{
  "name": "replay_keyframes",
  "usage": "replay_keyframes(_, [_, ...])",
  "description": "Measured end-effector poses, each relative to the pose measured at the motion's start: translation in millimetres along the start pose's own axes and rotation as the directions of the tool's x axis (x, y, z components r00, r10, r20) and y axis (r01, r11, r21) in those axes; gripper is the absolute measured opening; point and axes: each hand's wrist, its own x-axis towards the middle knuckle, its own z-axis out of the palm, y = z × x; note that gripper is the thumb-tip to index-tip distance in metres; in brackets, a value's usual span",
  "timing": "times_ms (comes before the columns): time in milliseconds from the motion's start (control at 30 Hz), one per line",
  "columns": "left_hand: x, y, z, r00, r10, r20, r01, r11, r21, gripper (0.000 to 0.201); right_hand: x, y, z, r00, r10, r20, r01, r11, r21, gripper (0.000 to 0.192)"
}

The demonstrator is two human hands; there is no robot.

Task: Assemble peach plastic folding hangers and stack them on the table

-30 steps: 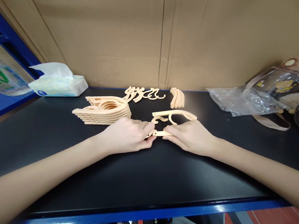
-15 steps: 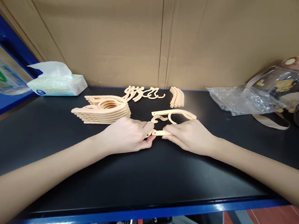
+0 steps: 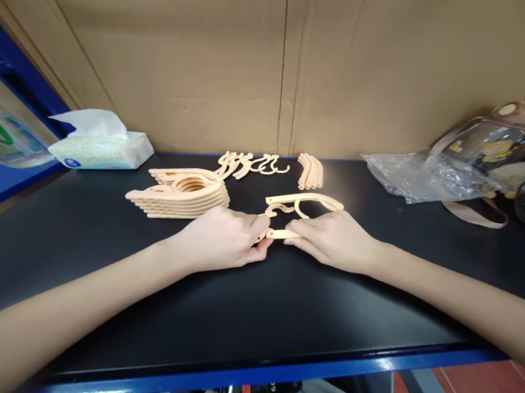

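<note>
— Two hands meet at the middle of the tabletop (image 3: 103, 256). The left hand (image 3: 223, 239) is clenched around one end of a peach plastic hanger arm (image 3: 282, 234), and the right hand (image 3: 334, 238) pinches the same strip from the other side. A small hook piece (image 3: 279, 209) lies just beyond the fingertips, touching a curved hanger part (image 3: 310, 199).

— What could go wrong?

— The joint between the fingertips looks thin. If the hands twist against each other, I'd judge the plastic could snap or the pin could pop free and skid over the dark surface. The hook piece sits so near the knuckles that a nudge might knock it away.

— And the rest?

— Beyond the left hand is a stack of assembled hangers (image 3: 181, 193); a careless elbow could topple it. Loose hooks (image 3: 251, 162) and spare arms (image 3: 310, 171) lie farther out, well apart from both hands.
</note>
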Motion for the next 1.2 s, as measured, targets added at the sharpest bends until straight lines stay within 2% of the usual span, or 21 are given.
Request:
replay_keyframes(200, [-1.1, 0.2, 0.4, 0.998, -0.016, 0.054, 0.016, 1.000, 0.008, 0.027, 0.1, -0.5, -0.3, 1.000, 0.012, 0.009, -0.012, 0.999, 0.036, 0.039])
replay_keyframes(400, [-0.9, 0.6, -0.4, 0.998, -0.025, 0.061, 0.027, 0.999, -0.042, 0.026, 0.2, 1.1, -0.5, 1.000, -0.003, 0.014, 0.003, 0.999, 0.035, 0.039])
replay_keyframes(600, [0.3, 1.2, -2.2, 0.998, 0.011, 0.068, -0.003, 0.993, -0.119, 0.024, -0.7, 2.1, -2.6, 0.998, -0.060, 0.036, 0.057, 0.996, 0.072, 0.031])
replay_keyframes(767, [-0.1, 4.0, -1.5, 0.994, 0.057, 0.098, -0.035, 0.976, -0.215, 0.022, -0.5, 1.5, -4.1, 0.995, -0.095, 0.009, 0.094, 0.992, 0.089, 0.035])
replay_keyframes(933, [-0.3, 6.5, -1.4, 0.990, 0.080, 0.113, -0.049, 0.966, -0.253, 0.022, -0.6, 3.7, -4.1, 0.992, -0.113, -0.059, 0.119, 0.987, 0.111, 0.043])
replay_keyframes(1100, [-0.5, 6.5, -1.2, 0.991, 0.058, 0.123, -0.025, 0.966, -0.257, 0.026, -1.2, 6.8, -7.0, 0.970, -0.105, -0.219, 0.131, 0.985, 0.111, 0.036])
replay_keyframes(1200, [-1.1, 6.1, -0.9, 0.990, 0.048, 0.133, -0.013, 0.968, -0.252, 0.027, -1.0, 8.7, -9.1, 0.961, -0.081, -0.264, 0.119, 0.985, 0.129, 0.032])
